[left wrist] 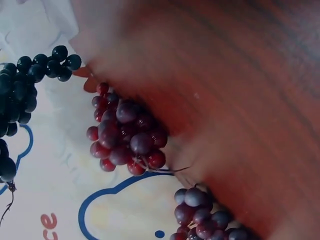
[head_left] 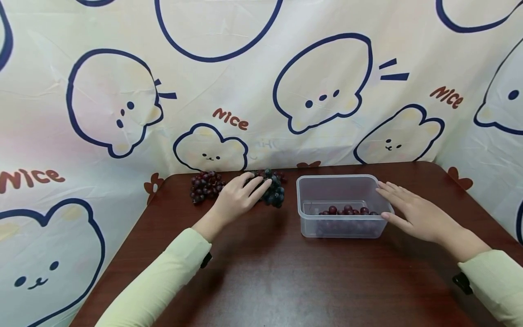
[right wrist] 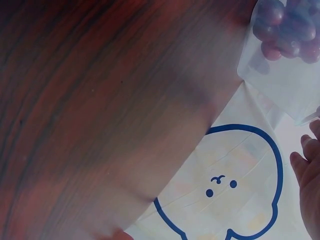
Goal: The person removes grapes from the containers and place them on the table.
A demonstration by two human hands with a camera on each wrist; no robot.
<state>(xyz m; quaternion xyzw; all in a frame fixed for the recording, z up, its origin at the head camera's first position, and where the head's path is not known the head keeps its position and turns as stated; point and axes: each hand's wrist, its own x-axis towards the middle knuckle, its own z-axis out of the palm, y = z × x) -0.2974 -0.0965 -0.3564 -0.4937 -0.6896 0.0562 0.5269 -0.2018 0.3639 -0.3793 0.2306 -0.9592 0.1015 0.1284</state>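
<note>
My left hand holds a bunch of dark blue-black grapes over the back of the table, its fingers bent down at the bunch's left side. In the left wrist view these dark grapes hang away from the tabletop; the hand itself is out of that view. Straight fingers of my right hand rest at the right end of a clear plastic container. Red grapes lie inside it, and also show through its wall in the right wrist view.
One bunch of red grapes lies at the table's back left. Another red bunch lies partly behind the dark one. The brown wooden table meets a printed cloth backdrop at its back edge.
</note>
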